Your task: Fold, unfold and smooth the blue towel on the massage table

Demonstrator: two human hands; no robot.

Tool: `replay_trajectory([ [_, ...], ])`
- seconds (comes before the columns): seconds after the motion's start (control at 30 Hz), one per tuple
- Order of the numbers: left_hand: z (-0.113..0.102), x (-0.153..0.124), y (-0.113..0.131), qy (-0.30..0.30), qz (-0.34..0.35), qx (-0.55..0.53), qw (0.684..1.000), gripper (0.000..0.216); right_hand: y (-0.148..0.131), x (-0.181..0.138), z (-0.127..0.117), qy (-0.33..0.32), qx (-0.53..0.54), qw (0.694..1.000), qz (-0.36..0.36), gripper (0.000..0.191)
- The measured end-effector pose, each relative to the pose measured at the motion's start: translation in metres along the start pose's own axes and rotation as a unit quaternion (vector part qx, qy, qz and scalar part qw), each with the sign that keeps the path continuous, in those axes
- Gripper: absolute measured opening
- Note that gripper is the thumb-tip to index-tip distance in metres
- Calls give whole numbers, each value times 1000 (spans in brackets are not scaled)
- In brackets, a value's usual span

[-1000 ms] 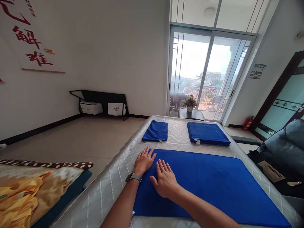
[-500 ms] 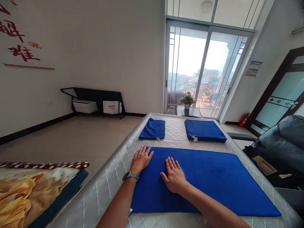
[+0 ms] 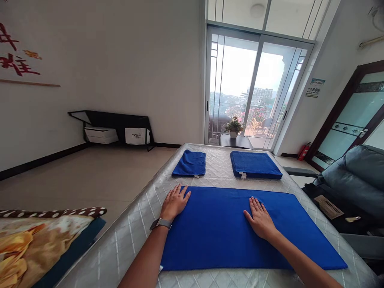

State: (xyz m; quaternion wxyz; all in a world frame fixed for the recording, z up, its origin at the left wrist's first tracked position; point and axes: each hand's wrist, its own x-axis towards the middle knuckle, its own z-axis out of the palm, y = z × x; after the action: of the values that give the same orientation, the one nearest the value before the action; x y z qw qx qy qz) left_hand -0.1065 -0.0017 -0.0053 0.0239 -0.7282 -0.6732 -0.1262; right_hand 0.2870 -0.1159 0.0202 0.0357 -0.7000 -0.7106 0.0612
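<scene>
A blue towel (image 3: 216, 232) lies spread flat on a plastic-covered mattress (image 3: 132, 244). My left hand (image 3: 175, 202) rests flat at the towel's far left corner, fingers spread, with a grey band on the wrist. Palm down on the towel, right of its middle, is my right hand (image 3: 260, 218), its fingers stretched out. Beyond the spread towel, a folded blue towel (image 3: 190, 163) lies on the left. On the right sits a neat stack of folded blue towels (image 3: 255, 165) with a white tag at its near edge.
Left of the mattress is a bed edge with patterned bedding (image 3: 60, 240). A low black shelf (image 3: 117, 124) with white boxes stands by the wall. Behind the mattress, a potted plant (image 3: 234, 127) sits on a chair before sliding glass doors. A dark leather sofa (image 3: 357, 176) is at the right.
My right hand has slid rightward across the spread towel, from left of its middle to right of it. My left hand stays at the far left corner. The camera has turned slightly right.
</scene>
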Motion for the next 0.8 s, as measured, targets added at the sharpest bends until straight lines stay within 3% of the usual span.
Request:
replay_trajectory([
  [0.4, 5, 1, -5, -12, 15, 31, 999, 58, 173, -12, 12, 39, -58, 989, 130, 85],
  [0.5, 3, 1, -5, -20, 12, 28, 999, 58, 195, -13, 12, 49, -54, 987, 143, 84],
  [0.7, 2, 1, -5, -20, 5, 21, 1000, 58, 213, -8, 17, 69, -52, 985, 151, 78],
  [0.8, 2, 1, -4, -19, 7, 28, 999, 57, 229, 1, 13, 75, -43, 978, 192, 77],
])
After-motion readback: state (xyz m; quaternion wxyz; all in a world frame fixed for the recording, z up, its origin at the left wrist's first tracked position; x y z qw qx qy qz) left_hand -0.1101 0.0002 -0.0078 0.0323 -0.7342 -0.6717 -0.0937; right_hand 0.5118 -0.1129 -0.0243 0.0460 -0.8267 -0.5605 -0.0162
